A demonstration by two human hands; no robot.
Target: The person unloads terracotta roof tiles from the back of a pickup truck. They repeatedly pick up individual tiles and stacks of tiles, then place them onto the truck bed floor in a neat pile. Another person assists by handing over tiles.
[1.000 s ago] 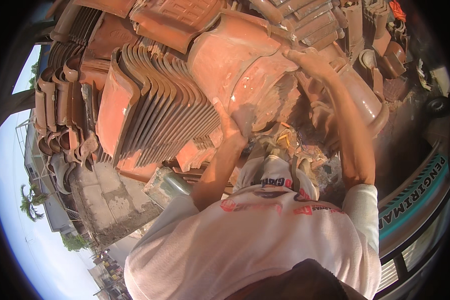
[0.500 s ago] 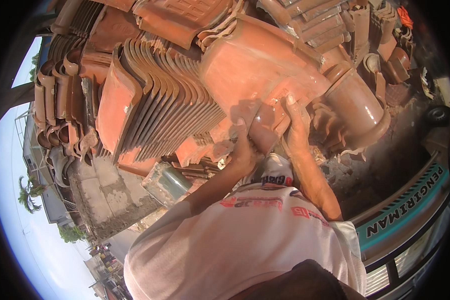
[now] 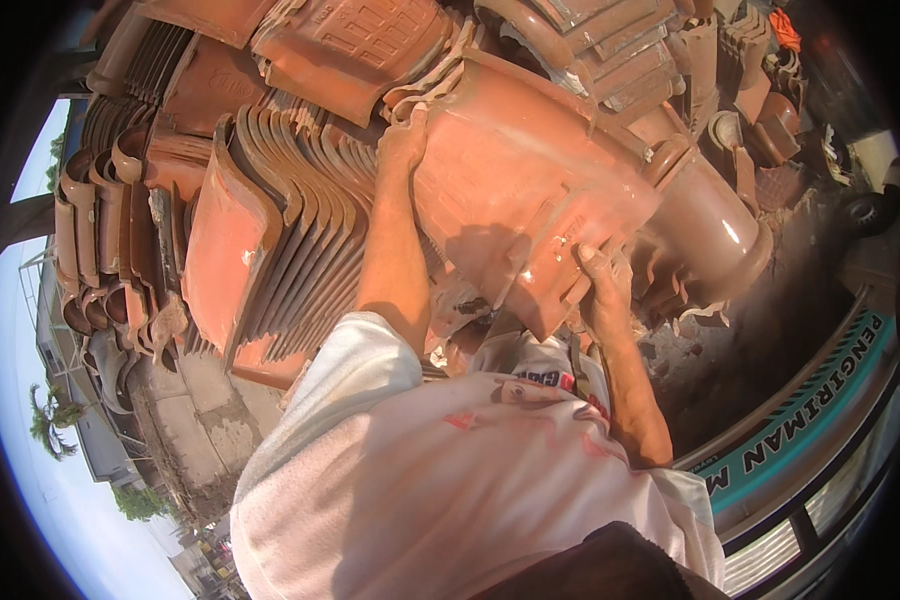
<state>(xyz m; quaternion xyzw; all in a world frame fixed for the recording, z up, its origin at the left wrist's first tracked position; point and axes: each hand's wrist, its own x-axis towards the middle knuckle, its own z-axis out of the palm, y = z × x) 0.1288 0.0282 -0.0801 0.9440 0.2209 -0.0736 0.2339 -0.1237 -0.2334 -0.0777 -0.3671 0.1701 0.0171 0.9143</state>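
A large orange clay roof tile [image 3: 540,170] lies tilted in front of me, with a raised pattern on its face and a shadow across its lower part. My left hand [image 3: 405,140] is closed round its far left edge, the arm stretched out over the neighbouring tiles. At the tile's near right edge my right hand [image 3: 607,285] grips it, thumb on top and fingers underneath. Close beside my left forearm stands a row of curved tiles [image 3: 290,230] packed on edge. Under the held tile's right side, a brown glazed ridge tile [image 3: 705,210] sits on other tiles.
More roof tiles [image 3: 350,50] are piled at the back, with stacked tiles [image 3: 110,220] at the far left. Concrete blocks [image 3: 195,395] lie at the lower left. A vehicle's teal-striped side panel [image 3: 780,440] borders the right, near a black wheel [image 3: 875,212].
My left hand has gone from the tile's near edge to its far left edge. The right hand keeps hold of the near right edge, slightly lower.
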